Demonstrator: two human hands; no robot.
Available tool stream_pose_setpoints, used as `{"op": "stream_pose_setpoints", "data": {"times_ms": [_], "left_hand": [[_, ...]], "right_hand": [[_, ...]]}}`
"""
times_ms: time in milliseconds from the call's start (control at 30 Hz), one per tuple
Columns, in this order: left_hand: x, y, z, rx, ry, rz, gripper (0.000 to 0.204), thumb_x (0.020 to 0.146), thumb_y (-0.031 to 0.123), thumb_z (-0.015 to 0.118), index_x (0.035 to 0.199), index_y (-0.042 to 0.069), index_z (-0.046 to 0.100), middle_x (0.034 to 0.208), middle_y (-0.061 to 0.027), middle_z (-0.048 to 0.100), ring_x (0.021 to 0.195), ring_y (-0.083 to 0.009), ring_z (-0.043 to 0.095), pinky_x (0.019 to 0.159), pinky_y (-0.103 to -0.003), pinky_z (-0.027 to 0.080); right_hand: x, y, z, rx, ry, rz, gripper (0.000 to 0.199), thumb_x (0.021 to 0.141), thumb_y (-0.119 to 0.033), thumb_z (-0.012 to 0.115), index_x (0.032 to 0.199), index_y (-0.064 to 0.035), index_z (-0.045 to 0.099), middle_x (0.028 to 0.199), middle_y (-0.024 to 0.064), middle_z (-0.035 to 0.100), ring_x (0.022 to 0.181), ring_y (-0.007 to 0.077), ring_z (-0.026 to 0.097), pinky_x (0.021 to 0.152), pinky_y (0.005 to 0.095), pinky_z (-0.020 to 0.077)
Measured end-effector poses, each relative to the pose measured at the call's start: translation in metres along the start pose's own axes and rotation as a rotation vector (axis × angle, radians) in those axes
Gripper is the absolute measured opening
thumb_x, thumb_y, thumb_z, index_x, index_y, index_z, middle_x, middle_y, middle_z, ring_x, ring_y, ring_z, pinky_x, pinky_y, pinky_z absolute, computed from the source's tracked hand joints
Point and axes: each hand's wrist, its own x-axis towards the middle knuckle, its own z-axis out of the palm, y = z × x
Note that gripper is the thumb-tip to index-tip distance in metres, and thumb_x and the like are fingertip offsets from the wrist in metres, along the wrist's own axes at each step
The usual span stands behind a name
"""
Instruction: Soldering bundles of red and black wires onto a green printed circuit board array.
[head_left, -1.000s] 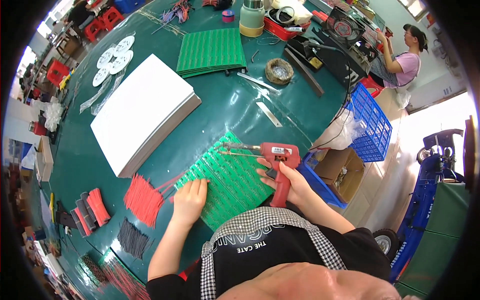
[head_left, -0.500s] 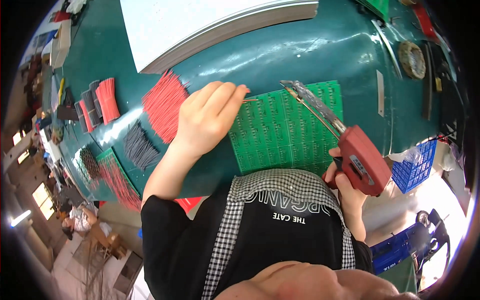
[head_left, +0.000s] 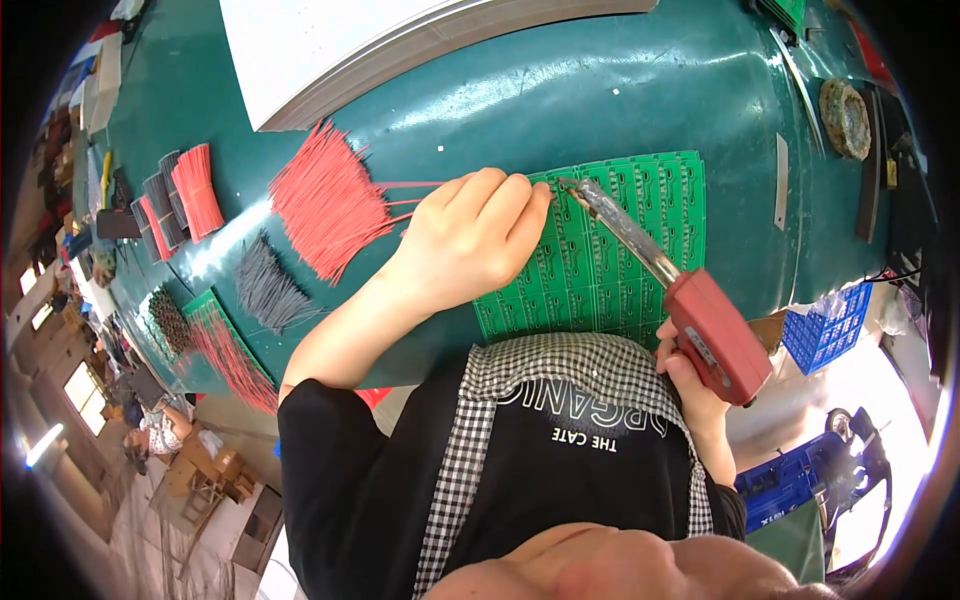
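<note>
My left hand (head_left: pixel 470 240) is closed in a pinch over the top left of a green circuit board panel (head_left: pixel 630 265). Thin red wires (head_left: pixel 412 184) trail out of it toward the heap on the left; their pinched ends are hidden by the fingers. In my right hand (head_left: pixel 697 388) is a red soldering gun (head_left: pixel 718 330), gripped by its handle at the board's right edge. Its long dark barrel slants up and left, and the tip meets the upper board just beside my left fingertips. Whether the tip touches a wire is too small to tell.
Left of the board lie a heap of red wires (head_left: pixel 330 205) and a smaller heap of dark wires (head_left: pixel 268 285). Bundled wires (head_left: pixel 198 190) and a board with red wires attached (head_left: pixel 235 360) are farther left. A white stack (head_left: pixel 330 50) stands at the back; a tape roll (head_left: pixel 845 118) lies far right.
My left hand has moved right, over the board's upper left, with the red wire. The soldering gun's tip has come down and left slightly, close to my left fingertips.
</note>
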Motion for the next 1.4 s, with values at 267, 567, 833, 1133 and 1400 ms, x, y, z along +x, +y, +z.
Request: {"op": "stream_pose_setpoints", "data": {"times_ms": [267,567,833,1133,1400], "left_hand": [[0.002,0.004,-0.002,0.014,-0.086,-0.037,0.021,0.07,0.007,0.067,0.09,0.002,0.065,0.082,-0.0032,0.058,0.071,-0.0146,0.06,0.053,-0.026,0.046],[0.004,0.005,-0.004,0.04,-0.123,-0.031,0.021,0.07,0.006,0.067,0.09,0.0,0.065,0.085,-0.005,0.058,0.074,-0.0161,0.061,0.055,-0.026,0.049],[0.004,0.007,-0.005,0.035,-0.155,-0.024,0.021,0.071,0.005,0.067,0.091,-0.001,0.065,0.086,-0.0065,0.058,0.075,-0.0176,0.061,0.057,-0.027,0.05],[0.007,0.005,-0.002,0.097,-0.039,0.046,0.011,0.066,0.004,0.064,0.076,-0.001,0.06,0.071,-0.003,0.049,0.064,-0.0132,0.052,0.053,-0.023,0.046],[0.017,0.011,-0.007,-0.126,-0.112,-0.128,0.025,0.066,0.005,0.066,0.09,0.0,0.065,0.086,-0.0066,0.059,0.073,-0.0195,0.061,0.058,-0.029,0.05]], "right_hand": [[0.003,-0.001,0.0,-0.012,0.015,-0.001,0.073,0.072,-0.005,0.078,0.135,0.0051,0.042,0.103,0.0093,0.065,0.082,0.0111,0.061,0.072,0.0241,0.0506],[0.002,0.003,-0.001,-0.102,0.013,0.008,0.074,0.071,-0.01,0.081,0.134,0.0051,0.043,0.104,0.0086,0.065,0.078,0.0099,0.061,0.072,0.0242,0.0504],[0.002,-0.001,0.001,0.015,0.013,-0.007,0.076,0.075,-0.012,0.079,0.136,0.0043,0.039,0.109,0.014,0.064,0.079,0.013,0.063,0.068,0.0236,0.0499],[0.003,-0.005,0.002,0.038,0.064,-0.128,0.057,0.083,-0.024,0.072,0.125,0.0054,0.048,0.111,0.0205,0.06,0.06,0.0149,0.056,0.056,0.0253,0.048],[-0.001,0.0,-0.008,0.146,0.043,-0.034,0.078,0.077,-0.015,0.078,0.139,0.0013,0.033,0.11,0.0196,0.061,0.07,0.012,0.057,0.061,0.0225,0.0479]]}}
